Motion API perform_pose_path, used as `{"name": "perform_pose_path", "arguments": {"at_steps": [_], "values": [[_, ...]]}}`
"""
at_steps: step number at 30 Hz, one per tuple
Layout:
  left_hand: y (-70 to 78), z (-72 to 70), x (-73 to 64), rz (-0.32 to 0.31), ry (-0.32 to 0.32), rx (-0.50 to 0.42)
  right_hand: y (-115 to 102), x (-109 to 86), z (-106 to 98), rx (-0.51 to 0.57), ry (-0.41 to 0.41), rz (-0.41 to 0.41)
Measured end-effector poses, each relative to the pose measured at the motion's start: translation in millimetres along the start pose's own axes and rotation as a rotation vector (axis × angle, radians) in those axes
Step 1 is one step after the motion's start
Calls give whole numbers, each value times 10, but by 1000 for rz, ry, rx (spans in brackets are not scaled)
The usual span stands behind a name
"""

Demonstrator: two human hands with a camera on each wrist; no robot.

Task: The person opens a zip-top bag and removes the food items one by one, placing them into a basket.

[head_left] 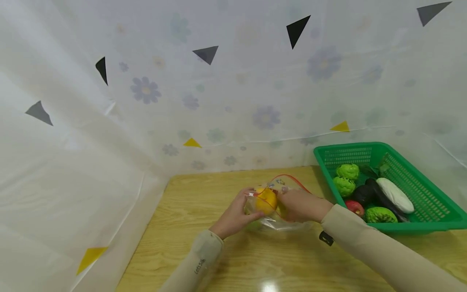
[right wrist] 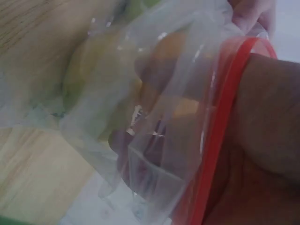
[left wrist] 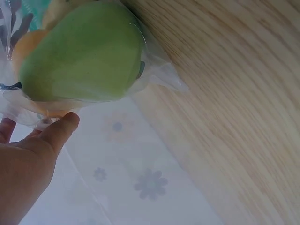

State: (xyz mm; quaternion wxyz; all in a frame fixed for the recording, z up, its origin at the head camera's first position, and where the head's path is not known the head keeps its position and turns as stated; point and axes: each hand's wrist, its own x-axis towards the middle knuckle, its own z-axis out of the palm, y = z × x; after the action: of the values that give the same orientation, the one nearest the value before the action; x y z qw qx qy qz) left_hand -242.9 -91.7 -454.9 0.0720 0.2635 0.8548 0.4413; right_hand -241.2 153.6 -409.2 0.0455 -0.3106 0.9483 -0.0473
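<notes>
A clear plastic zip bag (head_left: 282, 224) with a red zip strip (right wrist: 225, 117) and a small white slider (head_left: 251, 194) is between both hands over the table. My left hand (head_left: 235, 215) pinches the bag's left side near an orange fruit (head_left: 266, 201), thumb below and fingers above. Through the red-edged mouth, my right hand (head_left: 300, 205) reaches inside; in the right wrist view its fingers curl about the orange fruit, blurred by the plastic. A large green mango-shaped fruit (left wrist: 82, 54) fills the bag's lower part in the left wrist view, beside a yellowish fruit (left wrist: 61, 9).
At the right stands a green plastic basket (head_left: 427, 170) holding green, red, dark purple and white toy produce. A small black object (head_left: 326, 238) shows under the right sleeve. Patterned white sheeting (head_left: 226, 101) hangs behind and left of the wooden table (head_left: 182, 211).
</notes>
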Motion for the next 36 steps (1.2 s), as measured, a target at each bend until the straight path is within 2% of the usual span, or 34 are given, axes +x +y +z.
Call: {"name": "perform_pose_path", "arguments": {"at_steps": [6, 12, 15, 22, 25, 29, 36], "values": [[27, -7, -16, -12, -3, 1, 12, 64, 62, -30, -27, 26], [32, -13, 5, 24, -4, 51, 6, 100, 145, -75, -34, 71], [26, -12, 11, 34, -4, 65, 11, 111, 228, -130, 12, 72], [12, -5, 10, 38, -3, 98, -22, 100, 378, -237, 196, 60], [6, -2, 15, 35, -7, 101, -42, 93, 397, -259, 218, 76], [9, 6, 21, 33, -19, 101, -56, 97, 381, -200, 173, 126], [9, 25, 15, 32, -15, 80, -86, 76, 301, -22, 30, 208]]}}
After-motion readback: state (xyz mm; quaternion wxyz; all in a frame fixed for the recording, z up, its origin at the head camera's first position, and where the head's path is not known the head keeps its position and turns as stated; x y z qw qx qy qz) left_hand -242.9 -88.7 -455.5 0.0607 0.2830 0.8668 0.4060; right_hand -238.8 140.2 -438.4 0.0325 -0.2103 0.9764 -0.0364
